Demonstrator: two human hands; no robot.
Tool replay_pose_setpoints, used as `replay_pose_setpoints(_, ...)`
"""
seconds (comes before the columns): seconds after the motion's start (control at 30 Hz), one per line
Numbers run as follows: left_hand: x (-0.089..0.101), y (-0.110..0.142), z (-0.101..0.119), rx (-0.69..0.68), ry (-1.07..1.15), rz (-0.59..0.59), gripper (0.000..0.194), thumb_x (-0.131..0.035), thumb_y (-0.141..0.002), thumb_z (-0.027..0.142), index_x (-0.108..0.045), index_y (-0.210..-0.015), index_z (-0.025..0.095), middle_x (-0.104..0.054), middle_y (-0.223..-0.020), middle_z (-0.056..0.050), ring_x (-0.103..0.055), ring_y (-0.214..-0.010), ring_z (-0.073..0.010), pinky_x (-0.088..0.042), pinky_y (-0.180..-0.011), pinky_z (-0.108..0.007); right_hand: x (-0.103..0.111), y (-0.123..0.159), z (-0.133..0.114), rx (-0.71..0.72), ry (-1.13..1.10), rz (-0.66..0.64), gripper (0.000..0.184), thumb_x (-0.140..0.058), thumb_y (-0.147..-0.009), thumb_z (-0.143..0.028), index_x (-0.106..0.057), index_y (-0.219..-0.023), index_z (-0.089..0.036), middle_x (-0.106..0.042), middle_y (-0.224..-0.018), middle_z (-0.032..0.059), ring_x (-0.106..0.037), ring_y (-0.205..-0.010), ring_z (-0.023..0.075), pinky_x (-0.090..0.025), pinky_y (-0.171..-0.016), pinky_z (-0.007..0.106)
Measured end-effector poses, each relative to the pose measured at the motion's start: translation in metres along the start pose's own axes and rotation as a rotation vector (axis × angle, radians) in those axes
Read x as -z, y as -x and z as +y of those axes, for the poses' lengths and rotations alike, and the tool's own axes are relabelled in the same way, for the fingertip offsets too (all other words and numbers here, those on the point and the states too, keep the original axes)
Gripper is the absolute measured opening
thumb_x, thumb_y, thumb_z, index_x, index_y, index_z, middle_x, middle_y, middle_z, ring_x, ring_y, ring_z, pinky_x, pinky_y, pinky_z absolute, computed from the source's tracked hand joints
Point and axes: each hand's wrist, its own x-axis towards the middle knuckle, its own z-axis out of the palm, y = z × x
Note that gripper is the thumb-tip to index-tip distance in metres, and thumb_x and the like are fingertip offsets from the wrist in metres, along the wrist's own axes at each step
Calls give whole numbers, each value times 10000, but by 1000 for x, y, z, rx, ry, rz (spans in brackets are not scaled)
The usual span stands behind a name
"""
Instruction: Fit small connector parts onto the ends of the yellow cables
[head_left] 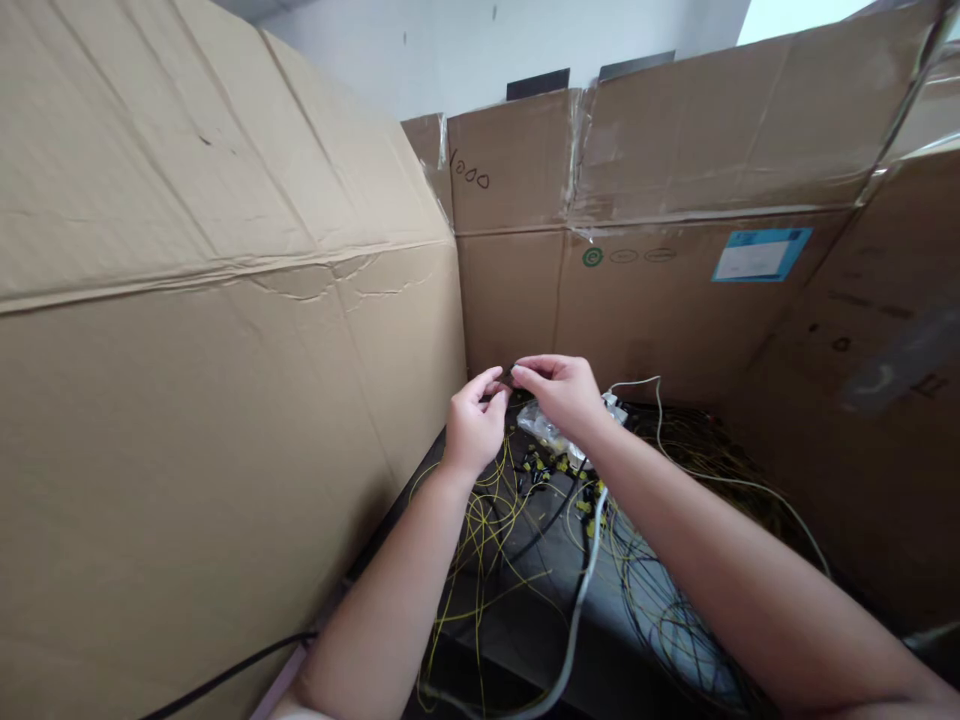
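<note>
Hands met above yellow wires [480, 520]: your left hand [472, 425] and right hand [566, 392] pinched one small dark connector [508, 377] between fingertips; seating it calls for alignment.

Handwritten "1000" on back cardboard flap [510, 160]; blue-white label [761, 254] and green round stamp [592, 257] unreadable.

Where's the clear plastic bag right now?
In the head view, the clear plastic bag lies on the dark table just under the right hand, among yellow wires, near the back cardboard wall.
</note>
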Motion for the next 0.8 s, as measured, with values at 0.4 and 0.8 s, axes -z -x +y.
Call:
replay_pose_setpoints(0.4,53,69,44,582,476,-169,179,-563,-792,256,-598,-906,123,-420,-585,48,-187,-388,13,-124,-341,-131,56,-76,-26,-180,-243,235,107,-675,-671,-169,-613,-732,-108,-600,-649,44,-509,-496,70,-443,-441,200)
replay_pose_setpoints(0.8,87,86,64,694,525,-124,160,-554,-794,245,-599,-907,141,-394,-552,54,-145,-379,10,-120,-322,-119,45,-87,62,-333,250,79,116,-618,-731,-191,-624,-803,-100,-625,-670,64,-489,-462,74,-470,-470,230)
